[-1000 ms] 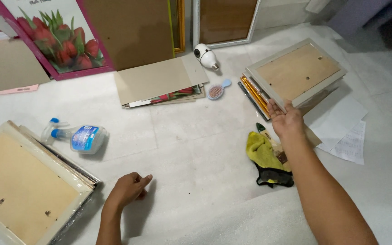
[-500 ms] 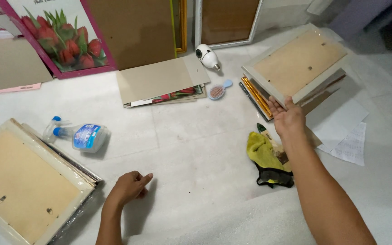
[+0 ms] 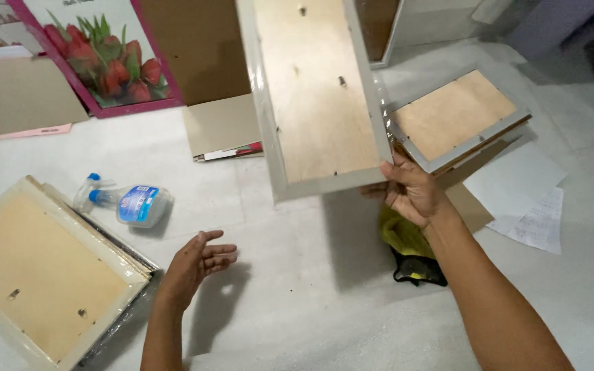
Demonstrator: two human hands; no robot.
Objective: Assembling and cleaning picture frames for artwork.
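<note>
A: Looking now, what has changed?

B: The frame [image 3: 314, 93] has come up off the stack at 2 o'clock; half a second ago its far edge only tilted. It hangs back side up, so the lifting is done.

A: And the grip?

B: The right hand [image 3: 410, 192] pinches its near corner. The left hand [image 3: 197, 257] is spread, empty, above the table [image 3: 297, 295].

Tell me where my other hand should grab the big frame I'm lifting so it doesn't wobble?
Probably the long left edge of the lifted frame, coming from the left side. The right hand pinches only the near right corner, so the frame hangs tilted and unbalanced. The left hand is open and free above the floor. The raised pale rim gives the fingers a lip to hook.
</note>
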